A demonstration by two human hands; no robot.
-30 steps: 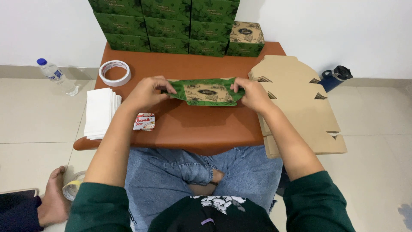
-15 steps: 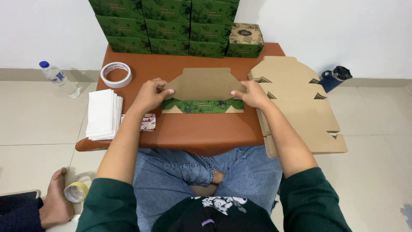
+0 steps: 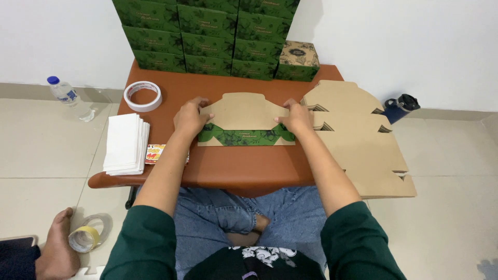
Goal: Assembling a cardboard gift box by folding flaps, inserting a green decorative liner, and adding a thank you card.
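Both hands are on a flat cardboard box blank (image 3: 244, 120) lying in the middle of the brown counter (image 3: 233, 168). The left hand (image 3: 190, 117) has its fingers clamped on the blank's left edge, and the right hand (image 3: 296, 116) pinches the right edge. A stack of more flat blanks (image 3: 363, 145) sits just right. Green boxes (image 3: 207, 36) line the back, with a tape roll (image 3: 142, 96) and white napkins (image 3: 124, 144) at left.
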